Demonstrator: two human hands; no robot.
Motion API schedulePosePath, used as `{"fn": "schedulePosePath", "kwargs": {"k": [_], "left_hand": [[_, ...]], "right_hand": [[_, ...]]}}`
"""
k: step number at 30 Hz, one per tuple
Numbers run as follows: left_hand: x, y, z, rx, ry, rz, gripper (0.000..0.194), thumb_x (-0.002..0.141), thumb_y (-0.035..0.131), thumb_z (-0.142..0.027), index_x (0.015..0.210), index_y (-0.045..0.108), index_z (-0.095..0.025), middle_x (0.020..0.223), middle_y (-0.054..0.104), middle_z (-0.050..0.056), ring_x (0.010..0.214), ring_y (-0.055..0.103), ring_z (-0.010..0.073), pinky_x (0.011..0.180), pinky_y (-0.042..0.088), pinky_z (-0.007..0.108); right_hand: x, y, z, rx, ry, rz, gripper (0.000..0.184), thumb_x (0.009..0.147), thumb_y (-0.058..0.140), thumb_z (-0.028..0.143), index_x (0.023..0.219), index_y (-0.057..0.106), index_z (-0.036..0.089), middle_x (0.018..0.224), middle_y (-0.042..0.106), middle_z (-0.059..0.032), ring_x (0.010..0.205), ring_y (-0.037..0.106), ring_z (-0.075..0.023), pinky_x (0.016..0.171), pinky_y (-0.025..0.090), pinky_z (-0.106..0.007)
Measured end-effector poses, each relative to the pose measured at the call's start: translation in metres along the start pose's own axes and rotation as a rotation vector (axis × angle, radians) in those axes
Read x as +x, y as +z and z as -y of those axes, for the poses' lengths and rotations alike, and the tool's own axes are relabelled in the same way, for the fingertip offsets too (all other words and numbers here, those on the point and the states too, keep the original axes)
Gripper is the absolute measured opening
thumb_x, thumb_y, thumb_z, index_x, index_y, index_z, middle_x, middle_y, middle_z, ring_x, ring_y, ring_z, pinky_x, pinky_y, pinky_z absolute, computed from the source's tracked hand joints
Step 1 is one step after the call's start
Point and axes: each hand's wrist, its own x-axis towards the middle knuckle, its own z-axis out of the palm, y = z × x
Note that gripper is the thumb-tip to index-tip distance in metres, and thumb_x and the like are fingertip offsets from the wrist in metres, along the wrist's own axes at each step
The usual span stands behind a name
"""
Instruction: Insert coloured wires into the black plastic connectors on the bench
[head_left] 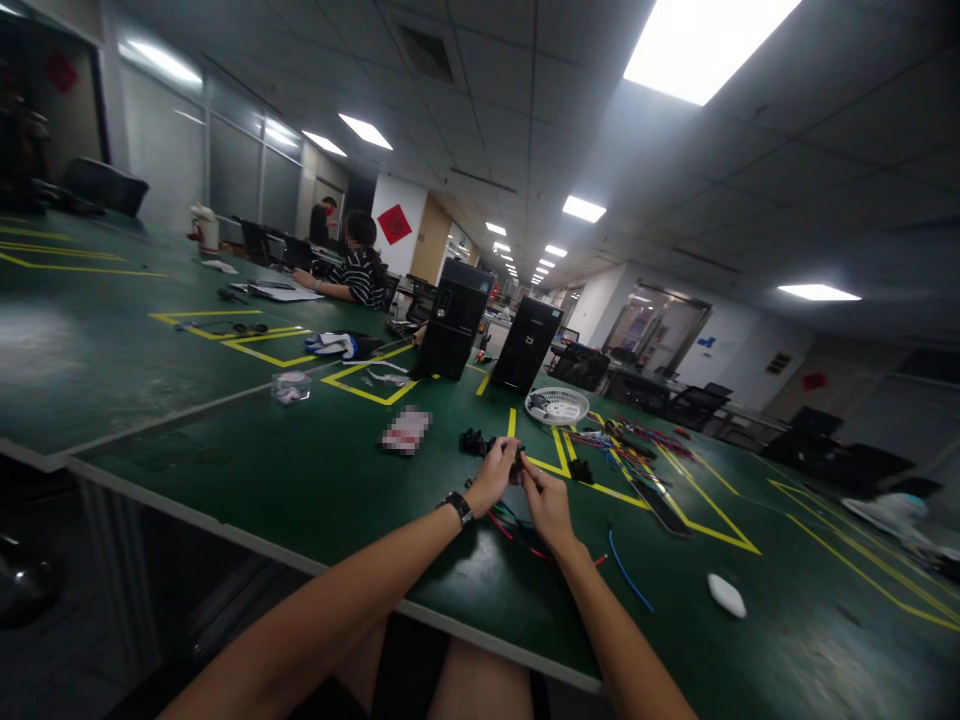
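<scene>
My left hand (495,474), with a dark watch (458,508) on its wrist, is closed around a small black part (517,461) above the green table. Close against it, my right hand (549,505) has its thumb and fingers pinched at the same spot. Whether the right fingers hold the black part or something thin is too small to make out. More black pieces (474,441) lie just beyond the left hand. Beneath both hands run red and green wires (511,522), partly covered by them. A loose blue wire (628,572) lies to the right.
Two black computer towers (454,320) stand at the back, beside a white basket (556,404). Bundled coloured wires (628,450), a phone (661,508) and a white rounded object (726,595) lie rightward. Leftward are gloves (337,345) and a clear container (291,387). A person (361,265) sits across.
</scene>
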Motion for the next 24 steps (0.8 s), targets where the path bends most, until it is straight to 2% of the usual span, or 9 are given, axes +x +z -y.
{"fn": "schedulePosePath", "kwargs": {"k": [6,9,11,14,16,17,20,22,24], "left_hand": [[0.0,-0.007,-0.003,0.233,0.092,-0.014,0.034,0.087,0.048,-0.05,0.091,0.059,-0.017,0.066,0.056,0.0,0.045,0.049,0.0101,0.042,0.037,0.021],[0.004,-0.007,-0.005,0.145,0.076,-0.007,0.035,0.086,0.049,-0.05,0.092,0.058,-0.017,0.062,0.056,0.0,0.044,0.05,0.0104,0.041,0.038,0.021],[0.012,-0.012,-0.008,-0.03,0.071,-0.127,0.034,0.088,0.045,-0.049,0.093,0.056,-0.017,0.062,0.055,-0.001,0.043,0.051,0.0099,0.043,0.04,0.021],[0.031,-0.032,-0.016,-0.331,0.057,-0.613,0.033,0.094,0.032,-0.045,0.094,0.05,-0.018,0.061,0.051,-0.004,0.044,0.052,0.0091,0.048,0.045,0.022],[0.039,-0.044,-0.021,-0.364,0.075,-0.676,0.029,0.095,0.03,-0.043,0.101,0.046,-0.019,0.065,0.053,-0.004,0.049,0.055,0.0087,0.054,0.048,0.023],[0.042,-0.047,-0.022,-0.344,0.108,-0.663,0.029,0.094,0.032,-0.044,0.102,0.046,-0.019,0.068,0.056,-0.003,0.051,0.057,0.0093,0.055,0.048,0.023],[0.039,-0.041,-0.021,-0.206,0.215,-0.518,0.035,0.092,0.037,-0.049,0.104,0.049,-0.018,0.075,0.064,0.002,0.061,0.06,0.0119,0.06,0.048,0.023],[0.033,-0.03,-0.015,-0.15,0.21,-0.395,0.039,0.091,0.038,-0.052,0.106,0.05,-0.018,0.079,0.065,0.004,0.069,0.062,0.0138,0.065,0.048,0.025],[0.027,-0.019,-0.005,-0.121,0.137,-0.284,0.041,0.09,0.041,-0.053,0.108,0.052,-0.018,0.085,0.065,0.005,0.078,0.062,0.0153,0.071,0.049,0.026]], "right_hand": [[0.009,-0.012,0.006,-0.009,0.065,0.119,0.039,0.089,0.046,0.03,0.119,0.064,0.014,0.085,0.074,-0.0067,0.068,0.065,-0.0197,0.065,0.05,-0.031],[0.031,-0.038,0.02,-0.062,-0.022,0.261,0.033,0.087,0.05,0.029,0.111,0.069,0.017,0.087,0.074,-0.0059,0.072,0.066,-0.019,0.069,0.049,-0.029],[0.047,-0.062,0.03,-0.113,-0.057,0.282,0.028,0.086,0.052,0.029,0.103,0.072,0.019,0.086,0.074,-0.0052,0.073,0.067,-0.0185,0.069,0.048,-0.028],[0.056,-0.087,0.037,-0.224,0.03,-0.084,0.03,0.088,0.049,0.033,0.099,0.071,0.016,0.086,0.073,-0.0083,0.074,0.067,-0.0201,0.069,0.048,-0.029],[0.048,-0.083,0.038,-0.271,0.106,-0.296,0.033,0.091,0.045,0.034,0.102,0.069,0.014,0.085,0.073,-0.0098,0.073,0.066,-0.0208,0.068,0.047,-0.029],[0.041,-0.075,0.038,-0.282,0.113,-0.274,0.033,0.092,0.044,0.033,0.102,0.069,0.014,0.082,0.072,-0.0093,0.071,0.066,-0.0205,0.067,0.047,-0.029],[0.019,-0.039,0.035,-0.295,0.04,0.122,0.028,0.092,0.044,0.026,0.091,0.071,0.018,0.077,0.07,-0.007,0.072,0.065,-0.0206,0.07,0.048,-0.03],[0.012,-0.022,0.034,-0.331,-0.01,0.142,0.024,0.091,0.047,0.024,0.094,0.07,0.019,0.095,0.069,-0.01,0.092,0.063,-0.0236,0.084,0.047,-0.036],[0.012,-0.016,0.034,-0.329,-0.051,0.062,0.031,0.087,0.053,0.024,0.117,0.062,0.019,0.121,0.06,-0.0131,0.114,0.053,-0.0265,0.098,0.04,-0.042]]}}
